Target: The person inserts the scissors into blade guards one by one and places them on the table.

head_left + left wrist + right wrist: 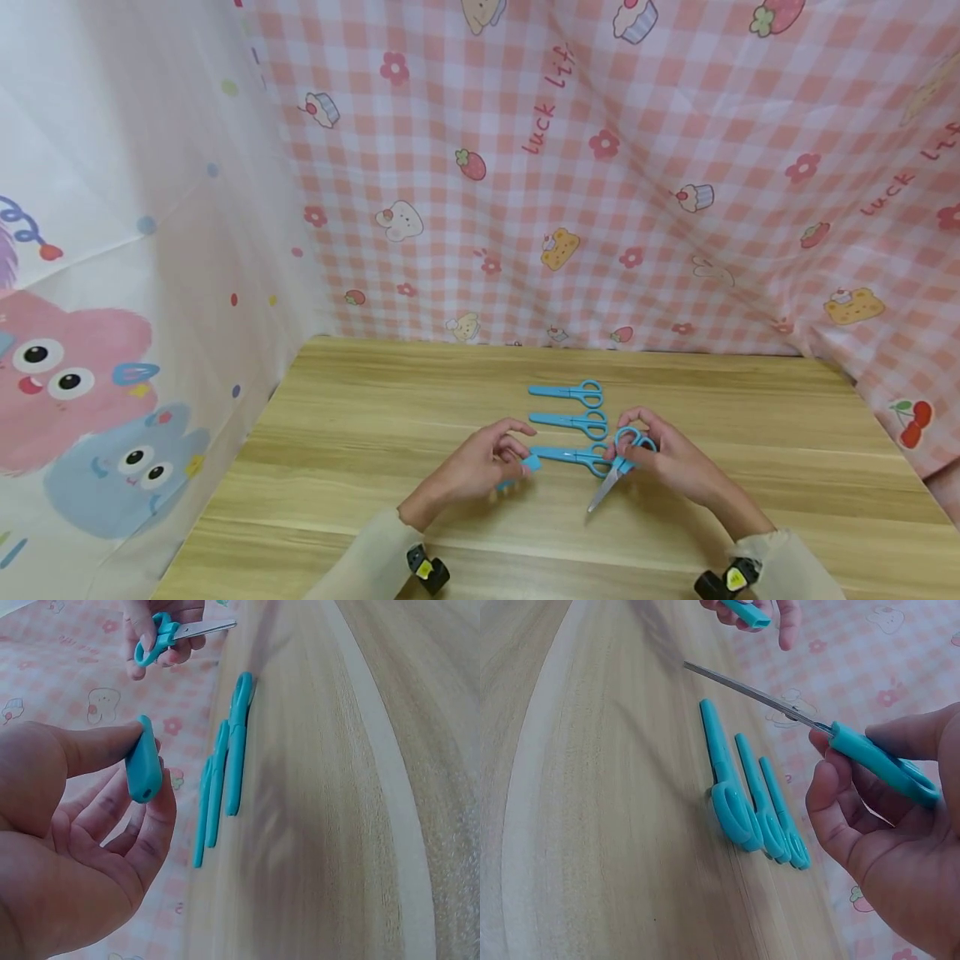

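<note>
My right hand (pixel 667 457) holds a pair of scissors (pixel 877 761) by its blue handles, with the bare metal blades (pixel 757 695) together and pointing toward the left hand's side. Between thumb and fingers, my left hand (pixel 476 462) pinches a blue scissors cover (pixel 144 765), apart from the blades. Beyond and between the hands, three more blue scissors lie in a row on the table: the near pair (pixel 727 780), the middle pair (pixel 761 799) and the far pair (pixel 784 814). Each of those has its blades inside a blue cover, handles toward the right.
The wood-grain table (pixel 360 400) reaches back to a pink checked cloth (pixel 480 208) hanging behind it. On the left hangs a white cloth (pixel 187 250) with cartoon figures. Both wrists wear small black cameras (pixel 427 570).
</note>
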`<state>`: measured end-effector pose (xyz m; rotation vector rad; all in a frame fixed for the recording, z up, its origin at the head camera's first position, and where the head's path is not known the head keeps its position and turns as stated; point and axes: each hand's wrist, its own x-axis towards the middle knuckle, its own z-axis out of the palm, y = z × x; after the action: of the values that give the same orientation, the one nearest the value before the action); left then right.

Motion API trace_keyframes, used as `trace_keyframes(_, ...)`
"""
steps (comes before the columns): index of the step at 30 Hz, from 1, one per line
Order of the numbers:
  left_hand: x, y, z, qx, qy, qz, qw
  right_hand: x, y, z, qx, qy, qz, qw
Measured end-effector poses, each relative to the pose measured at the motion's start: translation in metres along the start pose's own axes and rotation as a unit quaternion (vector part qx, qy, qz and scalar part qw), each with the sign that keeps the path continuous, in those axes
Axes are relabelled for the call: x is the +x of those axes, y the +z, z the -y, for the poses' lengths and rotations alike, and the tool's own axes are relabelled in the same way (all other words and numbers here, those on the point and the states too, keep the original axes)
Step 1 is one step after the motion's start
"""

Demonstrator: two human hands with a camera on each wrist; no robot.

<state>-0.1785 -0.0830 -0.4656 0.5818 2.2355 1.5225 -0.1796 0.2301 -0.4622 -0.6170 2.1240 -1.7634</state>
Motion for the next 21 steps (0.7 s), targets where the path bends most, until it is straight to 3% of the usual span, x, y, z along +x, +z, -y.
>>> trace_keyframes(8, 0.0013, 0.0013, 0.0000, -0.005, -0.005, 0.015, 0.9999, 0.0005, 0.0036, 0.0005, -0.001, 0.001, -0.037, 0.999)
trace_keyframes(13, 0.0033, 0.0019, -0.0009, -0.029, -0.010, 0.002, 0.9995, 0.0008, 0.0073, 0.0026, 0.011, 0.013, -0.069, 0.997)
trace_keyframes(17, 0.0040, 0.0011, -0.0010, -0.040, -0.015, -0.008, 0.9991, 0.0017, 0.0092, 0.0038, 0.024, -0.004, -0.090, 0.996)
trace_keyframes(21, 0.0042, -0.0003, -0.0011, -0.064, -0.012, 0.003, 0.9979, 0.0020, 0.0100, 0.0050, 0.045, -0.032, -0.099, 0.993)
